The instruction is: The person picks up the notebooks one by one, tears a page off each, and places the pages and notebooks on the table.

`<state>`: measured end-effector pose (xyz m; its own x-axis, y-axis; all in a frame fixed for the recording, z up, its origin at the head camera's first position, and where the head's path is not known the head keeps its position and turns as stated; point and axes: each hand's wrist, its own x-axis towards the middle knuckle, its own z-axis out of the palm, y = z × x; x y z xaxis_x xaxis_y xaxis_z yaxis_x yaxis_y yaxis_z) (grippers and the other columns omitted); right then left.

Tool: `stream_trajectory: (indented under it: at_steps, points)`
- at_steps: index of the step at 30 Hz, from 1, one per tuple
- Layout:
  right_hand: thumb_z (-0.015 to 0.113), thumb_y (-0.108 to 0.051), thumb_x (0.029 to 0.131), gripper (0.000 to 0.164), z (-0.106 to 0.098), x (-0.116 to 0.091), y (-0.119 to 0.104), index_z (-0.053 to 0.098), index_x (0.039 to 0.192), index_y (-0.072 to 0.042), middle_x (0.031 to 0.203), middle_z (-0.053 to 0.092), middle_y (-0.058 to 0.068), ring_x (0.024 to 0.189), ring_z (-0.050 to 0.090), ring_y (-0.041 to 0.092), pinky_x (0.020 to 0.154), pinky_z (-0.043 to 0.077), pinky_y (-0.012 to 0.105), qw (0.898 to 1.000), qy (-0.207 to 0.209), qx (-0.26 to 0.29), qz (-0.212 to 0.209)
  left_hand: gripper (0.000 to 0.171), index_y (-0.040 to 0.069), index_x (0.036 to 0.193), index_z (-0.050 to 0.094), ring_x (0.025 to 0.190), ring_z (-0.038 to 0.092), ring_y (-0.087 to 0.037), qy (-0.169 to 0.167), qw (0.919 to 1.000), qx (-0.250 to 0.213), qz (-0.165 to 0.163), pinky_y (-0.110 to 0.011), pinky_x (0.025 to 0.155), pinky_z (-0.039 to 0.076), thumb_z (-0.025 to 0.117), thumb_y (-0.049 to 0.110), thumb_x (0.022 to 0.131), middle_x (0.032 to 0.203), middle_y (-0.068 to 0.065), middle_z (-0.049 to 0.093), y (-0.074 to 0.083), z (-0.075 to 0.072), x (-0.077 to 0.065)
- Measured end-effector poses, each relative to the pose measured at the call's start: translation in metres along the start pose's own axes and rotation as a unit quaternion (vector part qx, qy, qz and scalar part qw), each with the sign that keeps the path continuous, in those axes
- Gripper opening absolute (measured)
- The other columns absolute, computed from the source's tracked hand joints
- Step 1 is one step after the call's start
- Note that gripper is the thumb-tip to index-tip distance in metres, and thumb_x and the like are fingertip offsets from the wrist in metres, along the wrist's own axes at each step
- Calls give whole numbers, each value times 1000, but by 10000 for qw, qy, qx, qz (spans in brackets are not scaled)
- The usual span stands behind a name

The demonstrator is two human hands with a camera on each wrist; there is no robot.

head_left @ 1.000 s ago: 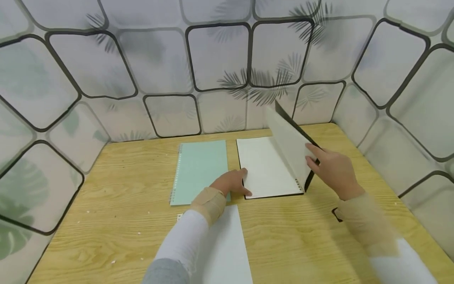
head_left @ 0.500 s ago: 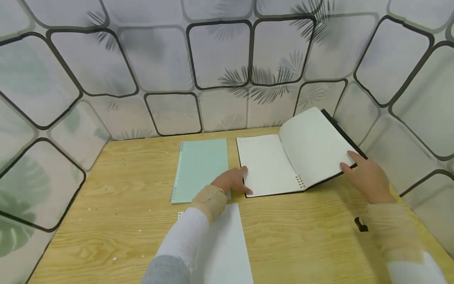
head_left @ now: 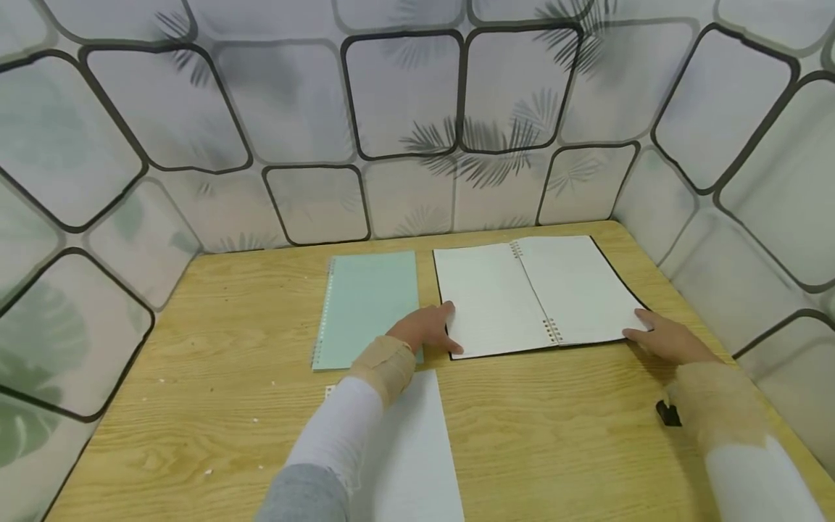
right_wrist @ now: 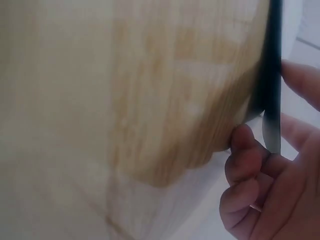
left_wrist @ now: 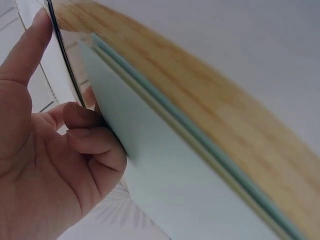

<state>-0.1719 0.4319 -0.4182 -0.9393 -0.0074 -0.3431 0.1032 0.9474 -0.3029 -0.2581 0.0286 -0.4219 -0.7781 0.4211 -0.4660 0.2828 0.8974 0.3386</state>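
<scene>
A black-covered spiral notebook (head_left: 492, 293) lies spread at its middle on the table, showing two white lined pages. My left hand (head_left: 424, 328) holds its left edge, thumb and index finger over the page; in the left wrist view the hand's other fingers (left_wrist: 97, 142) curl beside the mint notebook (left_wrist: 165, 165). At the lower right corner, my right hand (head_left: 668, 339) grips the cover and page edge. In the right wrist view, its thumb and index finger lie on the page side and the curled fingers (right_wrist: 245, 175) on the cover side, close over the tabletop.
The mint spiral notebook (head_left: 372, 304) lies left of the spread one, partly under my left hand. A white sheet (head_left: 417, 449) with a punched edge lies nearer, partly behind my left forearm. The wood-grain table (head_left: 215, 406) meets patterned cloth walls (head_left: 306, 101) behind and on both sides.
My right hand has swung the raised right half of the black-covered notebook over to the right and down, so it now lies low at the table. My left hand has stayed at the left edge.
</scene>
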Motion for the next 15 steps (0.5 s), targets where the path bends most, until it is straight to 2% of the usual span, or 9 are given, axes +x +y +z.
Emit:
stream_trajectory:
  at_steps: [6, 10, 11, 13, 15]
  points:
    - [35, -53, 95, 82, -1, 9, 4, 23, 137, 16, 137, 25, 41, 122, 26, 59, 98, 28, 66, 9986, 0, -510, -159, 97, 19, 148, 16, 136, 36, -24, 15, 10000, -6, -12, -41, 110, 32, 70, 52, 75, 149, -9, 35, 0, -2, -2]
    - [41, -45, 94, 78, -7, 15, 2, 25, 135, 19, 135, 27, 42, 120, 29, 60, 97, 30, 64, 9971, -334, -666, -172, 98, 18, 149, 16, 137, 35, -24, -11, 10000, -66, -11, -40, 111, 32, 70, 52, 74, 149, -10, 35, 0, -1, -2]
    - [44, -43, 92, 75, -9, 17, -1, 30, 133, 18, 130, 36, 42, 116, 37, 58, 95, 35, 62, 9962, -440, -726, -174, 98, 17, 148, 16, 137, 35, -24, -10, 10000, -76, -12, -40, 111, 32, 71, 51, 74, 149, -10, 35, 0, 0, -1]
    - [47, -40, 89, 72, -15, 23, -8, 35, 130, 18, 127, 40, 41, 114, 40, 57, 93, 37, 61, 9947, -548, -863, -105, 98, 17, 148, 17, 136, 36, -24, -6, 10000, -80, -38, -40, 110, 32, 71, 51, 74, 148, -10, 36, 0, 0, -1]
    - [51, -39, 87, 70, -22, 31, -20, 39, 129, 15, 126, 45, 38, 113, 43, 55, 90, 39, 60, 9935, -452, -1046, -41, 98, 17, 148, 18, 136, 36, -24, -1, 10000, -71, -54, -39, 110, 32, 71, 51, 74, 148, -9, 36, 0, 0, 0]
